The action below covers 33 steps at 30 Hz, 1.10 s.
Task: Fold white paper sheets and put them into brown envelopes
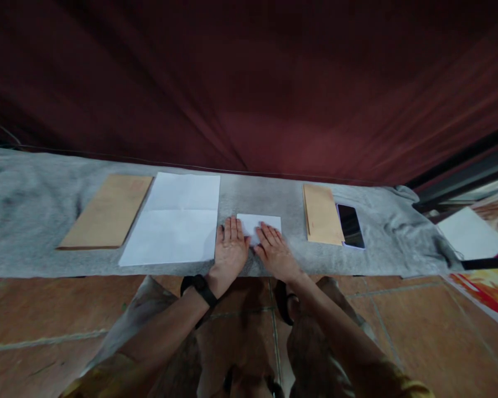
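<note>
A small folded white paper (260,223) lies on the grey cloth-covered table (29,215) right in front of me. My left hand (229,249) rests flat on the cloth with its fingertips at the paper's left edge, fingers stretched out. My right hand (274,251) lies flat on the paper's lower right part, fingers spread and pressing it down. A black watch sits on my left wrist.
A stack of white sheets (175,218) lies just left of my hands, with a brown envelope (108,211) beyond it. To the right lie more brown envelopes (320,214) and a black phone (350,225). A dark red curtain hangs behind. Tiled floor below.
</note>
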Motion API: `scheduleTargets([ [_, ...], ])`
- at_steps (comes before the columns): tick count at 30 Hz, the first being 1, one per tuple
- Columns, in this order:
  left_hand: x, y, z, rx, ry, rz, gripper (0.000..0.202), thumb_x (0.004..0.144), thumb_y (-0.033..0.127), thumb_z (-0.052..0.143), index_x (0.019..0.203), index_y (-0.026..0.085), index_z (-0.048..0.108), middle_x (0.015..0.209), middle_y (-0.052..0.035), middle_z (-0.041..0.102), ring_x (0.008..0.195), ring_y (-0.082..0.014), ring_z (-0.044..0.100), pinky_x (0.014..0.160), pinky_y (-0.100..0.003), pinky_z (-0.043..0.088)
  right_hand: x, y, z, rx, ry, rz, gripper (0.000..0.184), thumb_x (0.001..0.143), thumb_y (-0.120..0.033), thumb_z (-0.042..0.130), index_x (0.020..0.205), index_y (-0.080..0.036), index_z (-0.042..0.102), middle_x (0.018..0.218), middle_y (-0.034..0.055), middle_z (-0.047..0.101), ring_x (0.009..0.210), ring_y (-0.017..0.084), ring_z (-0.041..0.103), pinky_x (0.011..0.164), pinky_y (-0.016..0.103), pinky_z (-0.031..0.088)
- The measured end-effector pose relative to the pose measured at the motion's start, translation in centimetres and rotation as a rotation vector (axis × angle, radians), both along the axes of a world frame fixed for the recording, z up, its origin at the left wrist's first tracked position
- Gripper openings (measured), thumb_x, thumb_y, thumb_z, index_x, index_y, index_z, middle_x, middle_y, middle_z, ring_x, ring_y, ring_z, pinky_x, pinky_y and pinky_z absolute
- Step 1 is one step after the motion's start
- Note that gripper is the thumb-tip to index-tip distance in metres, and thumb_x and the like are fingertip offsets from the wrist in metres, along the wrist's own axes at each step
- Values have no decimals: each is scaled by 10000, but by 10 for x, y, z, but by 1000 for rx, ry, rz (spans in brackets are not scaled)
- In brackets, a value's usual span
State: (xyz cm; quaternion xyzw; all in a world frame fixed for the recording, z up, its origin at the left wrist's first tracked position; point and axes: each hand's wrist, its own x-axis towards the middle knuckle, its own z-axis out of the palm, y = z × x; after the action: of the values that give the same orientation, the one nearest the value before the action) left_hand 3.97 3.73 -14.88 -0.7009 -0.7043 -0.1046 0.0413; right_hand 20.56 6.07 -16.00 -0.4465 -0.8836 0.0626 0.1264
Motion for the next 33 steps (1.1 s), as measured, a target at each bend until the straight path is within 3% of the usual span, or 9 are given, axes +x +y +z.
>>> scheduleTargets([
  [14, 6, -1, 10, -147, 90, -72, 506, 1010, 155, 349, 1471, -18, 469, 1548, -261, 423, 1438, -354, 446, 1156, -497, 398, 12, -1, -6, 22, -53, -98, 590, 1064, -423, 370, 1577, -131, 350, 1655, 130, 292, 1529, 270, 296, 1243, 479, 260],
  [26, 3, -2, 9, -120, 66, -25, 498, 1025, 240, 387, 1450, 6, 495, 1505, -314, 464, 1402, -377, 489, 1091, -483, 439, 24, 11, -6, -13, -93, -223, 553, 1072, -346, 305, 1581, -133, 347, 1647, 112, 308, 1508, 273, 338, 1231, 479, 265],
  [33, -13, 1, 18, -123, -27, -65, 491, 1012, 288, 430, 1456, 96, 513, 1485, -193, 549, 1370, -329, 513, 1117, -438, 423, 30, 16, -4, -17, -127, -272, 545, 1066, -335, 357, 1571, -131, 371, 1645, 113, 315, 1494, 286, 362, 1226, 468, 264],
])
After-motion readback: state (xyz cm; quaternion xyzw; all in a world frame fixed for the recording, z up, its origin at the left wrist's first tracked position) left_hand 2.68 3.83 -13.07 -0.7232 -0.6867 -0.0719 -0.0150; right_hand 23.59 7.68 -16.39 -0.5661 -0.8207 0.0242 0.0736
